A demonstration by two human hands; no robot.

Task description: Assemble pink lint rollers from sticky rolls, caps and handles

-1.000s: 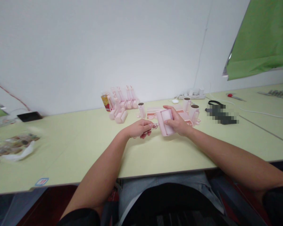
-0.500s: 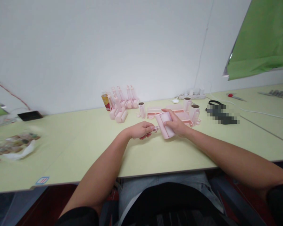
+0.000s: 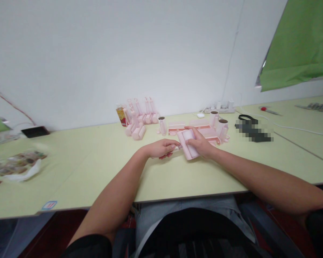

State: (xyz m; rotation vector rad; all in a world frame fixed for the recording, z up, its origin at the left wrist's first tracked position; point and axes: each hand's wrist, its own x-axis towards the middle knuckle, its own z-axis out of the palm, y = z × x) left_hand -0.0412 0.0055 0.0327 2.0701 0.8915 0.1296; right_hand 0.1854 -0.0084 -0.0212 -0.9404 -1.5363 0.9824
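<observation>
Above the near part of the table, a pink lint roller (image 3: 187,147) is gripped from both sides. My right hand (image 3: 201,142) is wrapped round its wide pink head, thumb pressed on the front and fingers behind. The fingers of my left hand (image 3: 163,148) are closed on the thin handle (image 3: 177,147) that sticks out of the head's left side; most of that handle is hidden in the fist. Behind my hands lie open pink cases (image 3: 174,128). Sticky rolls with brown cores (image 3: 223,126) stand upright at their right, another roll (image 3: 162,126) at their left.
Several pink lint rollers (image 3: 139,132) stand with handles up near the wall, beside a yellow-and-red carton (image 3: 121,115). A power strip (image 3: 219,108) lies at the back. To the right are a black strap (image 3: 247,119) and a red-handled tool (image 3: 263,109); a blurred bag (image 3: 21,165) lies left.
The lint roller's head has turned slightly in my right hand, and the handle at my left fingers sits closer to it. Both hands stay in nearly the same place.
</observation>
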